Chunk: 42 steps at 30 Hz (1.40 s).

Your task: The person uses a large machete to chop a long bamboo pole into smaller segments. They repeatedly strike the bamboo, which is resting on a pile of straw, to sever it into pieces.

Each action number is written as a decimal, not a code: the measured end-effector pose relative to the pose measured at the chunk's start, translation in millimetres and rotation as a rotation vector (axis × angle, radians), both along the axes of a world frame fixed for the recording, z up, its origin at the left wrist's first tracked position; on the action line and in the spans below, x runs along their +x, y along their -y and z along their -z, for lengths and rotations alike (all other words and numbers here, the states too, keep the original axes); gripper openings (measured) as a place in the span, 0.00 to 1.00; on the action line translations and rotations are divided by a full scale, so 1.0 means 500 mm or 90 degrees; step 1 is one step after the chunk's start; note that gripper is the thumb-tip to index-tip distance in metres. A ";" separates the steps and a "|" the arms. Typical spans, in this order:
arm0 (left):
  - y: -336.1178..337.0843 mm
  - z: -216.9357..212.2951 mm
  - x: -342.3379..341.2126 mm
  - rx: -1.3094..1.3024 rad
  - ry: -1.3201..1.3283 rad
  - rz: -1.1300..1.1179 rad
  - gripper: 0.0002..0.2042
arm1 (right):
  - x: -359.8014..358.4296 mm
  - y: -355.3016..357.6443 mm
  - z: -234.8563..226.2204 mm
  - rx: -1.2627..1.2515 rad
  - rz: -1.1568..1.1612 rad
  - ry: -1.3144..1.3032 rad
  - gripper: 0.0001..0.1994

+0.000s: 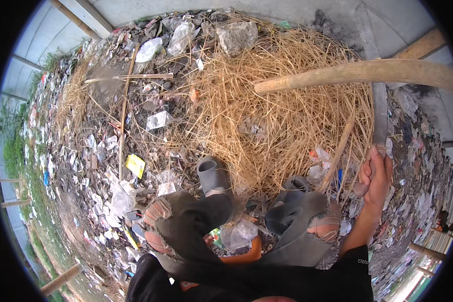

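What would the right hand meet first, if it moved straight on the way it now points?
The right hand, holding the long blade, would probably meet the bamboo pole crossing its line; the depth between them is unclear.

Attire obs., head cam

Top (307,284): blk, short R sleeve (354,265) w/ small wht lettering (362,261) nr hem. R hand (376,173) & forearm bare. Trousers (303,240): dk grey, faded/washed look; frayed rips at both knees, pale threads across. Footwear (213,175): plain grey, rounded; exact type unclr.
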State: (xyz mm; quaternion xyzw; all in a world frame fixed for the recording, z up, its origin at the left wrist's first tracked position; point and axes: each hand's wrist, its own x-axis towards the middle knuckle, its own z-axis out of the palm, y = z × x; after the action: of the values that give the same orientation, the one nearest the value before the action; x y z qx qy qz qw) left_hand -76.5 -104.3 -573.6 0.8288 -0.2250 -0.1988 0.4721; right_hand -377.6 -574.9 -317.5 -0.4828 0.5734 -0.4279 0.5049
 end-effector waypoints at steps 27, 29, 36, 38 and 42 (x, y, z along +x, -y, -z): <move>-0.276 -0.086 0.121 -0.184 0.029 -0.160 0.09 | -0.051 -0.219 -0.331 -0.120 -0.164 -0.267 0.29; -0.202 -0.064 0.122 -0.284 -0.020 -0.124 0.09 | -0.014 -0.116 -0.015 -0.051 -0.285 -0.442 0.32; -0.156 -0.125 0.172 -0.284 0.105 0.037 0.08 | 0.117 0.050 0.158 0.019 -0.215 -0.220 0.30; -0.171 -0.119 0.167 -0.302 0.087 -0.014 0.09 | 0.080 0.036 0.040 -0.003 -0.206 -0.171 0.30; -0.247 -0.035 0.199 -0.256 0.065 -0.018 0.10 | 0.001 -0.055 -0.262 -0.105 -0.135 -0.084 0.30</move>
State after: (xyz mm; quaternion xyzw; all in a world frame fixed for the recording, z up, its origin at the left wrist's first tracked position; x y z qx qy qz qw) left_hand 22.9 19.3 -556.0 0.7298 -0.2721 -0.1007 0.6190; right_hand -376.8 -547.3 -186.3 -0.6075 0.5142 -0.3853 0.4670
